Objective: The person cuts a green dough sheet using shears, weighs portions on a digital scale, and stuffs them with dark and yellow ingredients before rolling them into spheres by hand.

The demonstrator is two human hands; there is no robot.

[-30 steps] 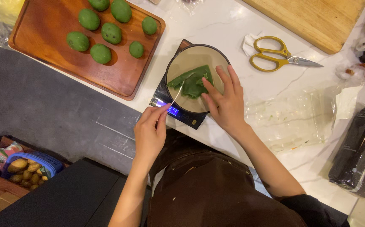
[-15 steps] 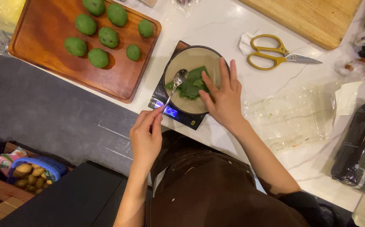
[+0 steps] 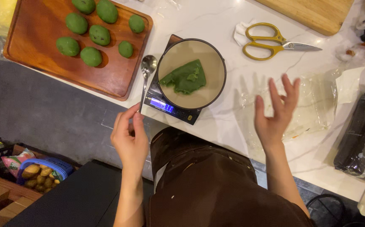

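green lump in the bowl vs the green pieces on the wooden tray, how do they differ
The green lump is one flat, ragged, folded mass; the green pieces on the wooden tray are smooth, rounded ovals. The lump is alone in the bowl on the scale; the pieces number seven, spaced apart. The lump looks larger than any single piece. Both share the same dull green colour.

At twelve o'clock, the light wooden board (image 3: 313,12) is cut off by the frame's top edge, as is one green dough ball (image 3: 84,5) at eleven. The black wrapped package (image 3: 361,134) runs off the edge at three o'clock. The digital scale (image 3: 172,106) lies mostly hidden beneath its bowl (image 3: 191,73); its lit display is too small to tell.
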